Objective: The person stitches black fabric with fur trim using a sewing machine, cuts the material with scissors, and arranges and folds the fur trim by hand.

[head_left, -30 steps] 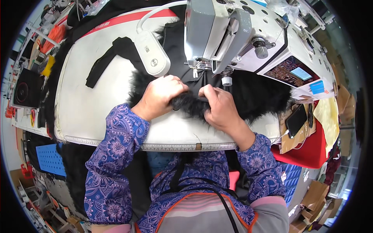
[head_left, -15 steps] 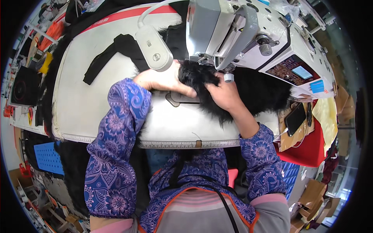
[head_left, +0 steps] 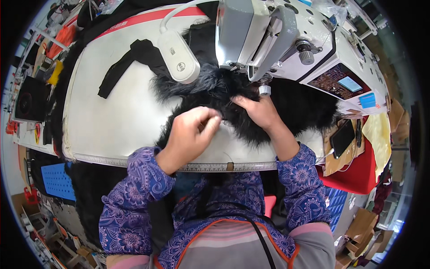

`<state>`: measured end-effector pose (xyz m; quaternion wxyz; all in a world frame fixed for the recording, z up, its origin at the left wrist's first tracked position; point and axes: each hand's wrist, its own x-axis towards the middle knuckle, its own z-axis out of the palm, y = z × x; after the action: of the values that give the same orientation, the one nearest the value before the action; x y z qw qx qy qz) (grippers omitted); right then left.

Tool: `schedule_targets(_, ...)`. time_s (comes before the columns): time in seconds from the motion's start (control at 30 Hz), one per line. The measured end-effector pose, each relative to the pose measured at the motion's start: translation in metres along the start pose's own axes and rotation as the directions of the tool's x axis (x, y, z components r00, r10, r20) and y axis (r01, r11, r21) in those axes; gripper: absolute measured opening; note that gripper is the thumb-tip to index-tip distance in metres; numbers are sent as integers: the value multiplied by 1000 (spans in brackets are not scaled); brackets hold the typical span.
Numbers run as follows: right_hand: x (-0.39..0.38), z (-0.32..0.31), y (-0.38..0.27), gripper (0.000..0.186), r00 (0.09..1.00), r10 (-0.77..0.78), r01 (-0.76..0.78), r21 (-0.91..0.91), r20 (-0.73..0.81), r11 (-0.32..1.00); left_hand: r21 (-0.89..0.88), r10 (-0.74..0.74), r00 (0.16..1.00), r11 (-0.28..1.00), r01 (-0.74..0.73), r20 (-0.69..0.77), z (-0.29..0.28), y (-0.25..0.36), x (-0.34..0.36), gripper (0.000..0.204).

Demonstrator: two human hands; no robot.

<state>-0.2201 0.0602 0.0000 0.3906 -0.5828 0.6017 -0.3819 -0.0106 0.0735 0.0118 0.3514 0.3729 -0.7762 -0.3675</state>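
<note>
Long-haired black fur (head_left: pixel 255 130) lies bunched under the head of a sewing machine (head_left: pixel 230 36) and spreads over the white table. My right hand (head_left: pixel 262 112) grips it just in front of the needle area, thumb on top and the other fingers partly hidden in the pile. To the left, my left hand (head_left: pixel 190 134) has its fingers curled, with thumb and forefinger pinched together on the fur's near part. Greyish tufts stick out left of the machine head. The needle and presser foot are mostly hidden by fur and machine parts.
Above the fur hangs a white lamp-like unit (head_left: pixel 179 58) on a bent neck. A narrow black fabric strip (head_left: pixel 116 74) lies at the left. A measuring tape (head_left: pixel 201 167) runs along the table's front edge. At the right are a phone (head_left: pixel 341 138) and a red bin (head_left: pixel 354 177).
My left hand has come back from beside the machine head toward the table's front edge, fingers now pinched. Fur now spreads left, covering the metal plate. My right hand has hardly moved.
</note>
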Motion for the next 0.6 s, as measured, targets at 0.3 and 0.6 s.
schedule_targets(0.3, 10, 9, 19, 35, 979, -193, 198, 92, -62, 976, -738, -561, 793, 426, 523, 238, 10, -28, 33, 15)
schedule_targets(0.6, 8, 12, 10, 35, 958, -280, 285, -84, 67, 955, -725, -518, 820, 465, 509, 243, 18, -16, 26, 19)
